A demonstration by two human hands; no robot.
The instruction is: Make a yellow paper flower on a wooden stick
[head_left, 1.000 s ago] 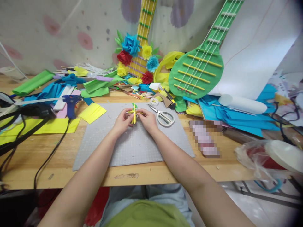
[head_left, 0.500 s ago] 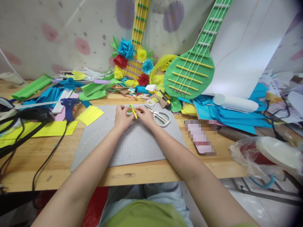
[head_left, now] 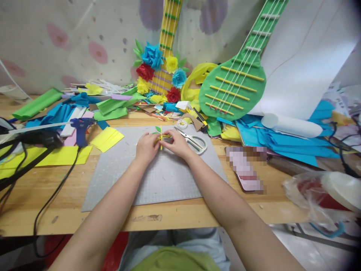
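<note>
Over the grey cutting mat (head_left: 113, 184), my left hand (head_left: 147, 148) and my right hand (head_left: 178, 143) meet, fingertips pinched together on a small piece of thin yellow strips (head_left: 161, 131) that cross each other. A green leaf-shaped bit (head_left: 158, 129) shows just behind the fingers; whether it is joined to the strips I cannot make out. Scissors with pale handles (head_left: 203, 145) lie on the mat beside my right hand. Behind them is a small white ring (head_left: 181, 124), perhaps a roll of tape.
A blue glue gun (head_left: 81, 131) stands to the left near folded yellow paper (head_left: 107, 138). Behind lean a green paper-covered lute shape (head_left: 231, 90) and a yellow one (head_left: 166, 41) with paper flowers. A blurred-out phone-like object (head_left: 244, 169) and blue paper (head_left: 296, 145) lie right.
The crossed yellow piece has turned so one strip now stands nearly upright. Both hands still pinch it. The view has shifted slightly.
</note>
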